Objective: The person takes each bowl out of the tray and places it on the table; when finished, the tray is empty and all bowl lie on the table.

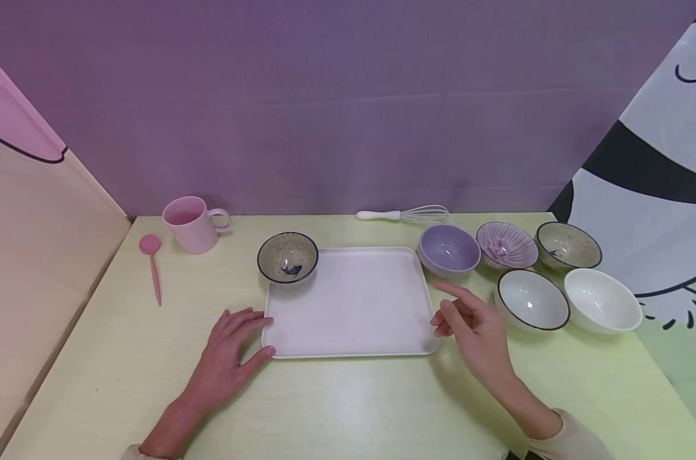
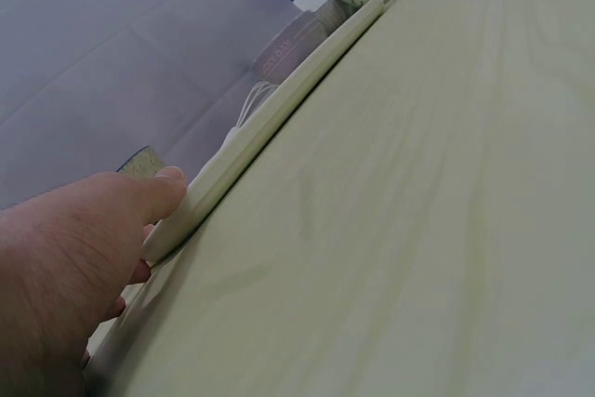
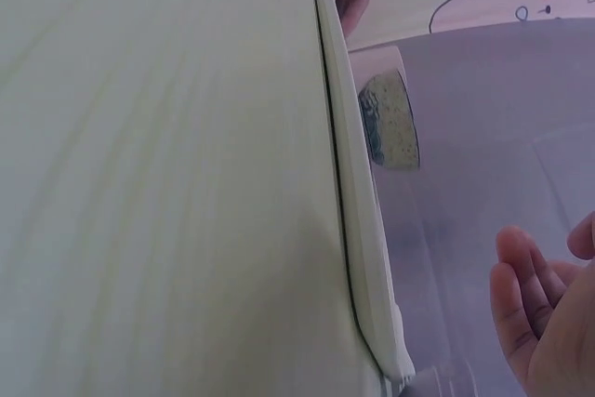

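A white rectangular tray (image 1: pixel 348 313) lies on the table. My left hand (image 1: pixel 232 354) is at its left edge, thumb and index finger touching the rim near the front corner. In the left wrist view the thumb (image 2: pixel 167 188) lies against the tray's end. My right hand (image 1: pixel 477 335) hovers by the tray's right edge, holding nothing; its index finger is extended and the others are loosely bent. The right wrist view shows these fingers (image 3: pixel 525 299) apart from the tray (image 3: pixel 367 258). A speckled bowl (image 1: pixel 287 259) with a dark rim overlaps the tray's back left corner.
A purple bowl (image 1: pixel 449 250) stands by the tray's back right corner. Further right are a striped bowl (image 1: pixel 507 245), another speckled bowl (image 1: pixel 569 246), a dark-rimmed white bowl (image 1: pixel 533 300) and a plain white bowl (image 1: pixel 603 300). A whisk (image 1: pixel 402 214), pink mug (image 1: pixel 192 227) and pink spoon (image 1: pixel 153 265) lie behind and left.
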Available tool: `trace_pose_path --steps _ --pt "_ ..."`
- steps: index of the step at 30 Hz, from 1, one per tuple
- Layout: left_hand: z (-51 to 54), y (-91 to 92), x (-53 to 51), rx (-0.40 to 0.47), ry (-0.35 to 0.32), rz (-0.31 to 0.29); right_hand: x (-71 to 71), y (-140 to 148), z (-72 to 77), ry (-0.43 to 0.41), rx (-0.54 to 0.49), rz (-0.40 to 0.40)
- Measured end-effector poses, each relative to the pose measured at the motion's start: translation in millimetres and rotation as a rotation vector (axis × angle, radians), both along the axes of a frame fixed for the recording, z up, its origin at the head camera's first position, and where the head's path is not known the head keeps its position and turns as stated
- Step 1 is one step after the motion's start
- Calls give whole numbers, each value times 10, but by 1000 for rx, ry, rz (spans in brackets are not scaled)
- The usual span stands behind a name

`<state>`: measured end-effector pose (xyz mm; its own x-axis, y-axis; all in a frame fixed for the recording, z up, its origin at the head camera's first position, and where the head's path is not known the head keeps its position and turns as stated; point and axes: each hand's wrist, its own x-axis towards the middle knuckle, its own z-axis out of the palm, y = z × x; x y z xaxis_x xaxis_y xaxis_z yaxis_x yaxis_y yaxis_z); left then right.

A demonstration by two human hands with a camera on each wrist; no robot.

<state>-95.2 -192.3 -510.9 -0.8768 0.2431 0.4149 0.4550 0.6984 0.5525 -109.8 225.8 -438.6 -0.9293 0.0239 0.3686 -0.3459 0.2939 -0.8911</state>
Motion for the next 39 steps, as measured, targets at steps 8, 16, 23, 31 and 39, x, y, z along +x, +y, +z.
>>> trace_pose_path --steps 8,16,23,31,39 --pt "-11 4 -11 -4 -12 -1 -51 -256 -26 -5 -19 94" --pt "-7 5 -17 -1 -9 -5 -156 -472 -27 -46 -22 149" --pt "-12 2 -14 -3 -5 -2 -237 -667 -30 -91 9 196" --pt "-18 -4 -7 2 -1 0 -338 -894 -5 -133 38 242" --pt "-10 -1 -2 2 4 -2 -430 -1090 30 -169 82 281"
